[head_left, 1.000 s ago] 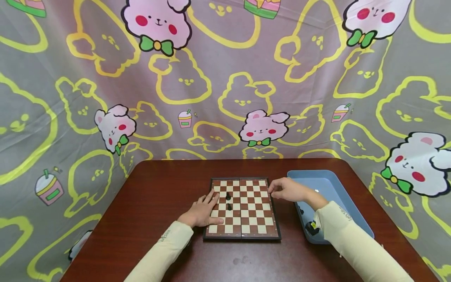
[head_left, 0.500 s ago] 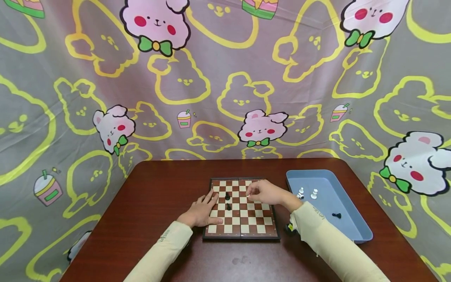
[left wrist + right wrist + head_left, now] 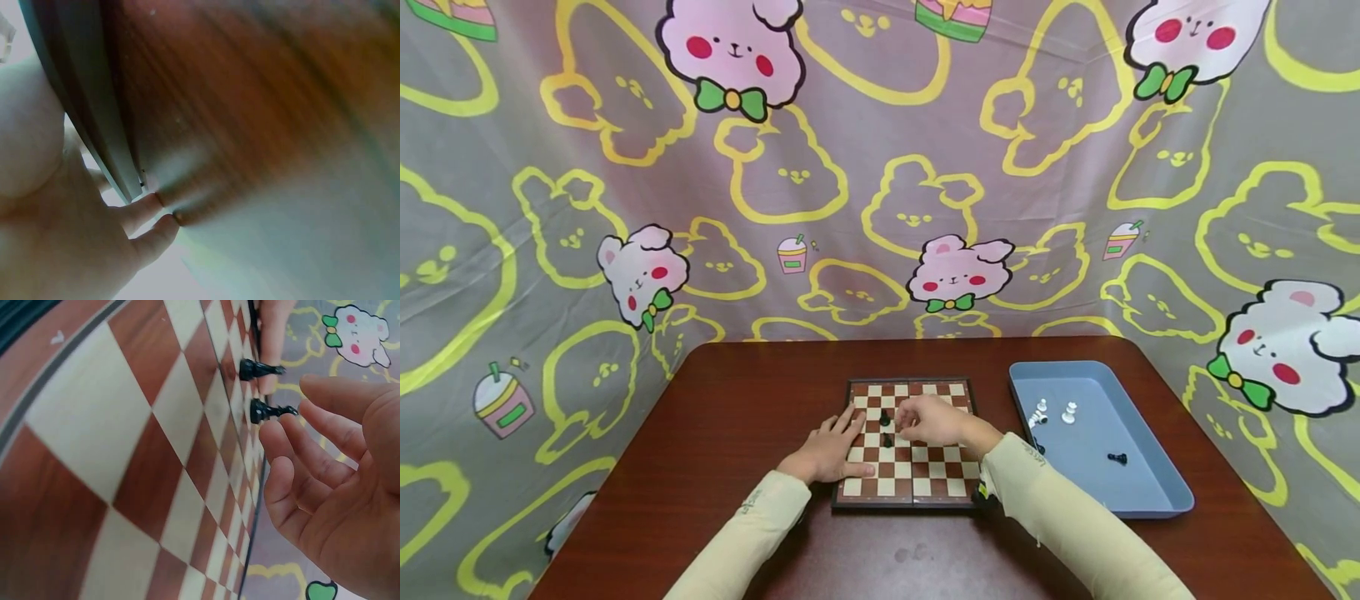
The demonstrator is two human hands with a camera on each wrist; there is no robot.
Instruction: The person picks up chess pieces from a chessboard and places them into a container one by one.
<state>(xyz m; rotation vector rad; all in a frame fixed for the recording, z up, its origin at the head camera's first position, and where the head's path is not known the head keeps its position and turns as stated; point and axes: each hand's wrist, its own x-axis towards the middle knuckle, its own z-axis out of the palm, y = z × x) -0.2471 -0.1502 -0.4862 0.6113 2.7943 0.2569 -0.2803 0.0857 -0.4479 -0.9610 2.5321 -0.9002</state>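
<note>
A chessboard [image 3: 932, 492] with brown and cream squares lies on the table. On its left half stand two black chess pieces, the farther one [image 3: 885, 417] and the nearer one [image 3: 887, 440]. My left hand [image 3: 829, 450] rests over the board's left edge, fingers spread. In the left wrist view, that hand's fingers [image 3: 159, 237] reach past the dark board rim. My right hand [image 3: 928, 420] hovers over the middle of the board with fingers loosely bent. In the right wrist view, its fingertips are right by the black chess piece [image 3: 265, 412], thumb and index apart with nothing pinched.
A blue tray [image 3: 1138, 433] stands right of the board. In it are white chess pieces [image 3: 1069, 412], a black piece lying on its side [image 3: 1117, 458], and another dark piece near its left wall. A patterned cloth [image 3: 850, 283] hangs behind the brown table [image 3: 737, 392].
My right hand has moved left from the board's right edge to beside the two black pieces, uncovering the tray's contents. My left hand and the two pieces have stayed put.
</note>
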